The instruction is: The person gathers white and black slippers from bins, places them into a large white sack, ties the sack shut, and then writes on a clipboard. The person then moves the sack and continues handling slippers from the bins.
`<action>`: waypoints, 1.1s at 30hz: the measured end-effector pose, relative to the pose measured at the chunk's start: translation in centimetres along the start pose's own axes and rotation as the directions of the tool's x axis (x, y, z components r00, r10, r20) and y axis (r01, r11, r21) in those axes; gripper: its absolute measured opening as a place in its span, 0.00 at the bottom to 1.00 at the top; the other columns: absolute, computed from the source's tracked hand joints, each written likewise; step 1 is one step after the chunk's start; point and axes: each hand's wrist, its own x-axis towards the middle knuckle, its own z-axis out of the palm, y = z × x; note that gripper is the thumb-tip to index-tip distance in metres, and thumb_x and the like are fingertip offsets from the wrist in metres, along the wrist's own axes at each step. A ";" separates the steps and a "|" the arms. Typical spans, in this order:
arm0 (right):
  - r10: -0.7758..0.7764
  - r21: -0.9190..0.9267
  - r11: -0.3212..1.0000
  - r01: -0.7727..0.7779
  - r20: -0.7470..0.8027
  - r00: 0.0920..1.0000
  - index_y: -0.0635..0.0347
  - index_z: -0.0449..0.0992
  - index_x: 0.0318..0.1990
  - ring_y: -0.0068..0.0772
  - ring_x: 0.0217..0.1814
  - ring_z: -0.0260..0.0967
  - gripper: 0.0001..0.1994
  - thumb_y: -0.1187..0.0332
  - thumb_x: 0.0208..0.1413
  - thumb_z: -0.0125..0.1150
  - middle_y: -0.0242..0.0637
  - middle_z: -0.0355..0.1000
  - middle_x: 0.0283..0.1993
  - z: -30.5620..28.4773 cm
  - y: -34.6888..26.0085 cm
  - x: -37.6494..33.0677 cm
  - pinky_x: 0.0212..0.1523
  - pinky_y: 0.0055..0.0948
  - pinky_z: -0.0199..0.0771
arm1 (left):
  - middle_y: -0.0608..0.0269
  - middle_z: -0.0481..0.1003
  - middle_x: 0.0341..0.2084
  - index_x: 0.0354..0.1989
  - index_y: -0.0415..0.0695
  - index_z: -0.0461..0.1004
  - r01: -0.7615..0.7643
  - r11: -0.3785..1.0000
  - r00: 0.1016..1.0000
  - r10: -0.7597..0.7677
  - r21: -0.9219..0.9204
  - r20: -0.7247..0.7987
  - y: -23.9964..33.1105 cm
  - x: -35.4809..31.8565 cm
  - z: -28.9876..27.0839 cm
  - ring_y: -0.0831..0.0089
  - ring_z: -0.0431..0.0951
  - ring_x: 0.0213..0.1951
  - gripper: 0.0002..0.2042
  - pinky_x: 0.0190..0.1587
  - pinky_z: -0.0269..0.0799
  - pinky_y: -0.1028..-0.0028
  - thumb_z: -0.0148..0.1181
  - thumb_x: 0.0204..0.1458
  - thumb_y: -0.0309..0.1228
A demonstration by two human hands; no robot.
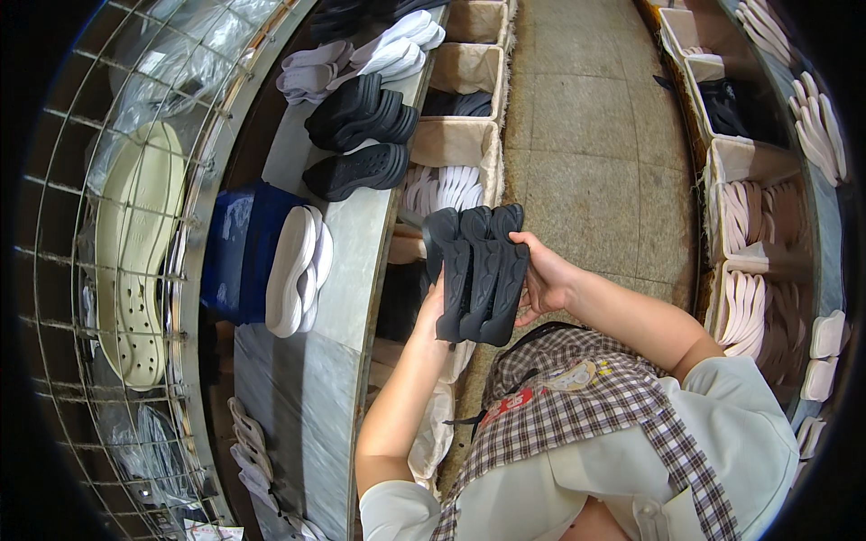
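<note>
Between my two hands is a stack of black shoe soles [487, 275], standing side by side on their edges in front of my apron. My left hand [435, 296] is closed on the stack's left side, its fingers mostly hidden behind the soles. From the other side my right hand [547, 278] grips the stack, thumb near the upper right corner and fingers along the right edge. Left of the stack, on the grey tabletop [347, 261], lie more black soles [356, 171] with holes in them and a small pile of white soles [298, 270].
A blue bin [244, 252] stands beyond the white soles, near a wire rack [68, 252] holding a large pale green sole [140, 252]. Cloth-lined baskets [465, 68] with soles line the table's side. Across the tiled aisle [600, 153] are similar baskets [740, 153].
</note>
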 end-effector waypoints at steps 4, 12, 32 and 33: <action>-0.016 -0.014 1.000 0.016 0.009 1.000 0.50 0.64 0.59 0.52 0.57 0.59 0.39 0.32 0.48 0.38 0.46 0.61 0.59 0.6 0.2 0.2 0.53 0.61 0.52 | 0.52 0.70 0.50 0.57 0.36 0.61 -0.040 0.998 0.999 0.042 -0.055 0.032 0.0 0.5 -1.9 0.61 0.76 0.46 0.28 0.47 0.77 0.64 0.45 0.59 0.49; -0.309 -0.052 0.948 0.313 0.078 0.948 0.60 0.64 0.58 0.43 0.56 0.63 0.33 0.41 0.54 0.43 0.43 0.64 0.56 1.9 0.8 -0.3 0.56 0.47 0.60 | 0.54 0.61 0.57 0.63 0.47 0.46 -0.286 0.925 0.944 0.317 0.250 -0.090 0.6 -2.2 -1.8 0.58 0.69 0.53 0.29 0.51 0.72 0.57 0.48 0.58 0.45; -0.768 -0.540 0.303 0.785 0.350 0.537 0.68 0.58 0.61 0.42 0.66 0.46 0.32 0.57 0.54 0.59 0.49 0.51 0.61 2.1 0.6 -2.7 0.66 0.35 0.45 | 0.51 0.70 0.48 0.55 0.35 0.64 -0.473 0.868 0.879 0.453 0.150 0.151 3.9 -2.5 1.4 0.61 0.74 0.47 0.21 0.48 0.75 0.64 0.55 0.54 0.30; -0.771 -0.556 0.275 0.785 0.361 0.525 0.68 0.58 0.61 0.43 0.66 0.46 0.33 0.57 0.54 0.59 0.49 0.52 0.61 2.0 0.5 -2.7 0.66 0.35 0.45 | 0.51 0.70 0.48 0.55 0.35 0.64 -0.459 0.876 0.887 0.443 0.150 0.127 4.0 -2.5 1.5 0.61 0.74 0.47 0.20 0.48 0.75 0.64 0.55 0.54 0.30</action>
